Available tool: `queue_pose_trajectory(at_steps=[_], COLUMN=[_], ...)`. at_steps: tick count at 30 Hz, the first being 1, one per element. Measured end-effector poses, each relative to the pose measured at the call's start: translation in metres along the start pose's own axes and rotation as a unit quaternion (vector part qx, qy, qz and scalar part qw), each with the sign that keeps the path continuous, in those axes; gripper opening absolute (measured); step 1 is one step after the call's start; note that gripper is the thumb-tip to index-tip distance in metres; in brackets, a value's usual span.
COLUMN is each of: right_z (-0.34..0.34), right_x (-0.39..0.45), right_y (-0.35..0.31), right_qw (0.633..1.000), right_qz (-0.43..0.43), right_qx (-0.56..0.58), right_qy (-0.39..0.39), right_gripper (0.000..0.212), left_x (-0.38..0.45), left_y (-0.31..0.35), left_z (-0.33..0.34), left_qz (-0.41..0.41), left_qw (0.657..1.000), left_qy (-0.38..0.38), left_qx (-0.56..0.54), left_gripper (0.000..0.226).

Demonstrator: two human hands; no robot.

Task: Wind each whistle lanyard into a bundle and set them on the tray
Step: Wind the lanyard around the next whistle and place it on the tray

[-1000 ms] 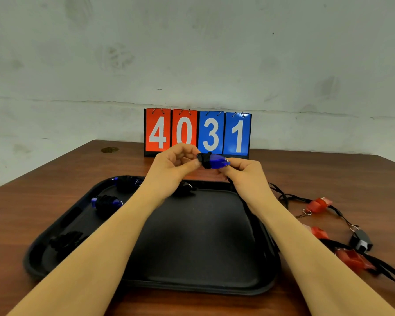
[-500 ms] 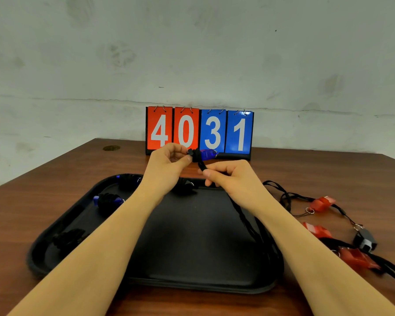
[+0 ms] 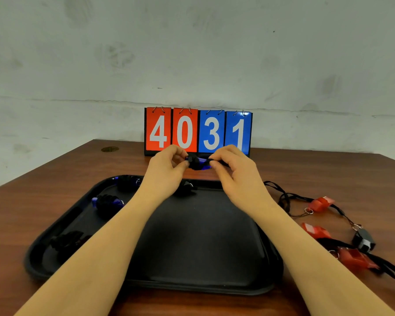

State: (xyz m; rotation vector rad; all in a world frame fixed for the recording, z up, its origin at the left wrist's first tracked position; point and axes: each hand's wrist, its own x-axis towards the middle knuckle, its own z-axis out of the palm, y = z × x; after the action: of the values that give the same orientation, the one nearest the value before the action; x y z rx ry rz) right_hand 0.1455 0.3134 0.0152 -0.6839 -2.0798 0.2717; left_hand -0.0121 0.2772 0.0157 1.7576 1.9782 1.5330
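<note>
Pinching a blue whistle [image 3: 200,162] lying left-to-right above the tray [image 3: 198,236], both hands [image 3: 205,166] grip its ends.

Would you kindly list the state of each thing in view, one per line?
blue whistle: held above the tray between both hands, lanyard wound on it
left hand: pinching the whistle bundle
right hand: pinching the lanyard end
tray: holds four wound bundles
red whistles: on the table right of the tray, lanyards unwound
black whistle: on the table, unwound
scoreboard: upright, reads 4031
</note>
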Motion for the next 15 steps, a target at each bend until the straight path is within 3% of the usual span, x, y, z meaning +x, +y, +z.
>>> queue_pose_trajectory(at_steps=[2, 15], right_z=[0.001, 0.002], right_x=[0.000, 0.001], right_y=[0.004, 0.011], right_qw=[0.999, 0.990], right_qz=[-0.020, 0.088], right_qx=[-0.023, 0.084], right_qy=[0.021, 0.076], right_gripper=[0.017, 0.017], left_x=[-0.001, -0.011], left_y=[0.002, 0.010], left_z=[0.000, -0.004], left_qz=[0.014, 0.082], left_qw=[1.000, 0.992], left_qy=[-0.017, -0.100], left_qx=[-0.001, 0.000], left_gripper=[0.011, 0.016])
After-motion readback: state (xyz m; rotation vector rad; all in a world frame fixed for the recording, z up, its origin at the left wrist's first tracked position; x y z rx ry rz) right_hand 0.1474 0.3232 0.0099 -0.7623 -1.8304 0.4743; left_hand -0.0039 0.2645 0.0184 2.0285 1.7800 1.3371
